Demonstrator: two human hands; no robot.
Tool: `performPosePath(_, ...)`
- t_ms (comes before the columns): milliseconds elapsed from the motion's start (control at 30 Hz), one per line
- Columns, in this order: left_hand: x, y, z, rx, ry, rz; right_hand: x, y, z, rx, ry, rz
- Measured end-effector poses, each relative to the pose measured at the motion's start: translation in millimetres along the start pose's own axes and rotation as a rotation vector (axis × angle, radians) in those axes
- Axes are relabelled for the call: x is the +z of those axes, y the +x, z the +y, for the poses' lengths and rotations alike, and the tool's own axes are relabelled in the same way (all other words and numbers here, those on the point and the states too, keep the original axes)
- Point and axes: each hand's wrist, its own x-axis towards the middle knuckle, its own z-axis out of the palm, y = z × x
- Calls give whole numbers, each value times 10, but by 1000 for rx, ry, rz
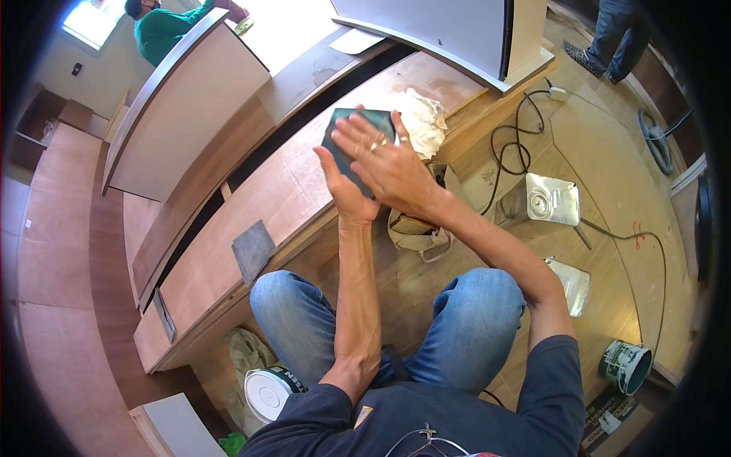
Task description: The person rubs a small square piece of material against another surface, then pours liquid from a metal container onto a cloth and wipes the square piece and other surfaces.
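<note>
A dark green flat sheet [365,118], which looks like sandpaper, is held up over the long wooden panel. My left hand [349,190] supports it from beneath, thumb up along its left edge; the other left fingers are hidden behind it. Across its upper face lies my right hand [381,160], flat, with fingers stretched out and rings on them. A crumpled white cloth [422,123] rests on the panel just beyond the right hand. Nearer my left knee, a grey flat piece [253,250] overhangs the panel's front edge.
Below the panel sits an open beige bag [421,228]. To the right are a black cable [499,152], two metal tins [553,199] and a green bucket [626,365]. A white-lidded bucket [268,394] stands by my left leg. Two other people are farther off, one in green [164,34].
</note>
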Motion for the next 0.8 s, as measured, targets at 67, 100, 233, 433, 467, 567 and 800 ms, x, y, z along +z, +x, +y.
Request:
performPosePath(67,51,-15,-32,-34,109,16,19,77,90,88,71,-7)
performPosePath(100,-10,-7,29,-10,111,-61,65,38,12,46,97,-46)
performPosePath(233,-119,-1,26,-26,63,-114,-36,-10,-14,10,87,-153)
performPosePath(433,-66,47,55,53,57,-318,-69,-128,-102,-39,130,-169)
performPosePath(467,-52,50,24,29,64,-228,-54,-75,-18,-24,56,-145)
performPosePath(567,0,-40,-21,-48,51,-47,-34,99,109,149,114,-41)
performPosePath(800,-31,-90,0,-109,-5,-71,-75,115,126,127,74,-36)
